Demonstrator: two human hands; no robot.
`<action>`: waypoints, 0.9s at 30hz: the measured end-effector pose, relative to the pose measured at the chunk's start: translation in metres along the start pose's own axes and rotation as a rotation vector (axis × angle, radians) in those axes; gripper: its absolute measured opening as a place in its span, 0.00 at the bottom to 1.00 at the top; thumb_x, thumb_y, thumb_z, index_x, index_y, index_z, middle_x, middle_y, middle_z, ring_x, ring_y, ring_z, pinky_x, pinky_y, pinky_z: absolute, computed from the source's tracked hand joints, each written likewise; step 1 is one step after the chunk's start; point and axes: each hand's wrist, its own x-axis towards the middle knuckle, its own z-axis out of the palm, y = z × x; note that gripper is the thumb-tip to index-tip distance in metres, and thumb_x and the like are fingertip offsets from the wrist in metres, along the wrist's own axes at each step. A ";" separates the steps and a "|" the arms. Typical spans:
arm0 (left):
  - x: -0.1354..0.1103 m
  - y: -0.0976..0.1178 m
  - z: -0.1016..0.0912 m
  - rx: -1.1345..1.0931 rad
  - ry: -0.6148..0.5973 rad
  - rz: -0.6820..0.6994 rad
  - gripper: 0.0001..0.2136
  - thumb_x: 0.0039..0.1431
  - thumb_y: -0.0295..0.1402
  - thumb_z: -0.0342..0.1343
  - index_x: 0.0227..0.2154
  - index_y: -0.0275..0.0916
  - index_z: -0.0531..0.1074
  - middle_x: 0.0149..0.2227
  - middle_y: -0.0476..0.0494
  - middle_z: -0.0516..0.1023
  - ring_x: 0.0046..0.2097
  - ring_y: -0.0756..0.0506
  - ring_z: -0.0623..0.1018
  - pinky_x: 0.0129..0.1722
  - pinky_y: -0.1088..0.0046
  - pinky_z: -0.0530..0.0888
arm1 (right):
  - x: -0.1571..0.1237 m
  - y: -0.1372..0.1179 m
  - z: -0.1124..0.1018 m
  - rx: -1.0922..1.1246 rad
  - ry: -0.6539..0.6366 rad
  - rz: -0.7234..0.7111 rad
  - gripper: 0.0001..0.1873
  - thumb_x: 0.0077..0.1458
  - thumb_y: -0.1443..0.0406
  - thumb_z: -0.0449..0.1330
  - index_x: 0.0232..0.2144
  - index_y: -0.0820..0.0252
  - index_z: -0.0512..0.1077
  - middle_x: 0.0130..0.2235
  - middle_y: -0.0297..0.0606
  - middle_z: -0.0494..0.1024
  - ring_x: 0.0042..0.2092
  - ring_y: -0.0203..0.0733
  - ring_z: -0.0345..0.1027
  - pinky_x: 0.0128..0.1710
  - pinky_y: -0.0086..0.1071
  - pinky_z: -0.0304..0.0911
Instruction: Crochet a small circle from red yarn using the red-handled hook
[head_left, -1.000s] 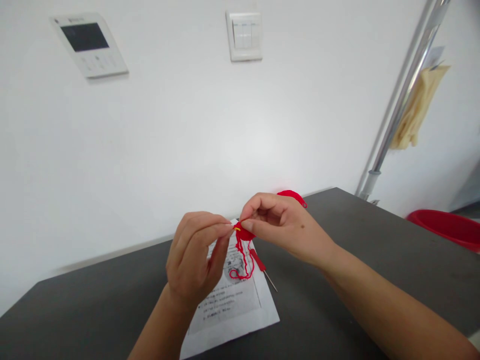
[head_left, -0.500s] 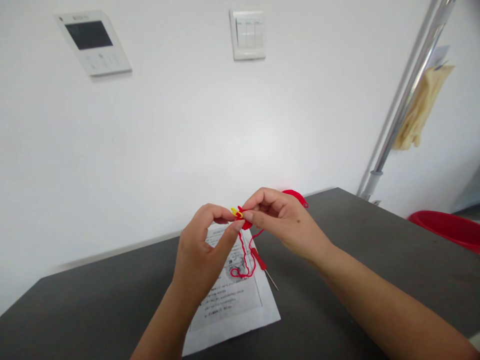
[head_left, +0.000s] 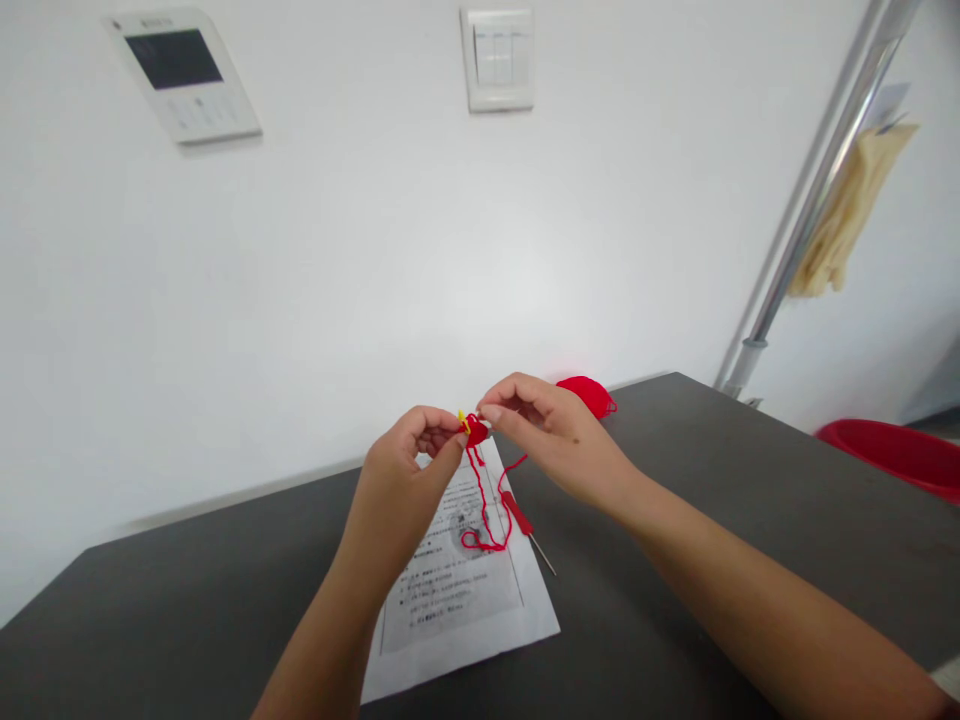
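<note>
A small red crochet piece is pinched between the thumb and fingers of my left hand. At its upper left edge sits a yellow stitch marker, partly behind the fingertips. My right hand has thumb and forefinger closed on a bit of red yarn at the top of the piece. Below hangs a loose strand of red yarn, curling over the printed paper. A crochet hook with a red handle lies by the paper's right edge, its metal shaft on the table.
Under my hands the printed sheet lies on the dark table. A red yarn ball rests behind my right hand, near the white wall. A red tub and a metal pole stand to the right.
My right fingers have drawn slightly up and away from the crochet piece, pulling at yarn on top. The yellow marker now sits nearer my left fingertips. The view has shifted slightly.
</note>
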 end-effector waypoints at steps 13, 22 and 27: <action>-0.002 -0.001 0.004 0.388 0.133 0.477 0.05 0.58 0.24 0.53 0.32 0.37 0.74 0.31 0.45 0.77 0.34 0.46 0.75 0.35 0.69 0.72 | 0.003 0.003 -0.002 -0.034 -0.068 0.139 0.10 0.58 0.60 0.56 0.30 0.60 0.70 0.28 0.32 0.71 0.30 0.36 0.62 0.31 0.31 0.57; -0.003 -0.002 0.008 0.425 0.220 0.606 0.06 0.58 0.22 0.54 0.36 0.37 0.72 0.31 0.47 0.76 0.33 0.48 0.74 0.35 0.71 0.72 | 0.000 0.000 0.001 -0.048 0.020 0.032 0.06 0.58 0.64 0.57 0.29 0.58 0.68 0.26 0.29 0.68 0.28 0.34 0.59 0.28 0.28 0.54; -0.004 0.000 0.006 0.385 0.170 0.549 0.06 0.58 0.23 0.53 0.33 0.36 0.74 0.29 0.47 0.75 0.32 0.48 0.73 0.35 0.71 0.71 | -0.001 -0.001 0.000 -0.152 0.032 -0.136 0.05 0.58 0.67 0.57 0.30 0.58 0.69 0.29 0.31 0.70 0.31 0.34 0.62 0.30 0.29 0.56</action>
